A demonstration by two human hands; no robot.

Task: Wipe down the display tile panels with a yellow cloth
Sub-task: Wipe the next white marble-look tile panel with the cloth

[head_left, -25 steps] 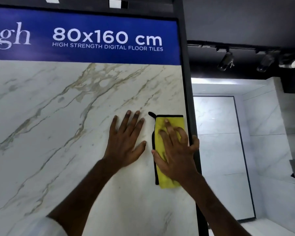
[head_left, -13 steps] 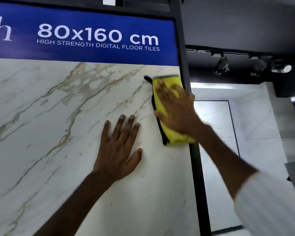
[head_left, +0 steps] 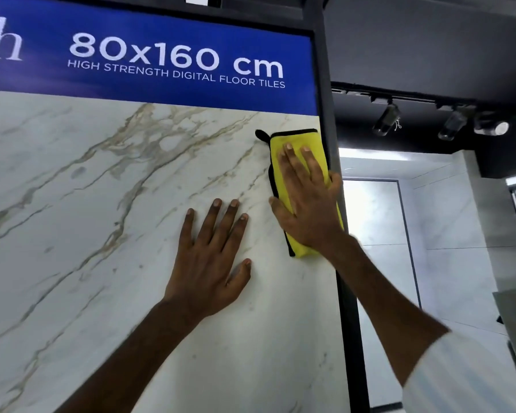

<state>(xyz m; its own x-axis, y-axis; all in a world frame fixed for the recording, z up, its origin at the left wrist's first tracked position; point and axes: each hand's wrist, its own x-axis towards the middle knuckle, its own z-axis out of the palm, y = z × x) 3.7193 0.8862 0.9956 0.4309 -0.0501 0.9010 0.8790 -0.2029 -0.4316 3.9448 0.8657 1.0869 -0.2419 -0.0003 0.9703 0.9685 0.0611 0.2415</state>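
A white marble-look tile panel (head_left: 102,234) with gold veins stands upright in front of me. A folded yellow cloth (head_left: 280,141) with black edging lies flat against its upper right corner, beside the black frame. My right hand (head_left: 307,201) presses the cloth to the tile with straight fingers; the little finger reaches onto the frame. My left hand (head_left: 212,257) rests flat on the bare tile, fingers spread, just below and left of the cloth.
A blue sign (head_left: 161,61) reading "80x160 cm" runs along the top of the panel. A black frame post (head_left: 328,99) borders the panel's right edge. Beyond it is a lit showroom bay (head_left: 399,234) of pale tiles under black track spotlights (head_left: 388,120).
My right hand slid the cloth up the panel's right edge from mid-height toward the blue sign, then slightly down again. My left hand stayed flat on the tile.
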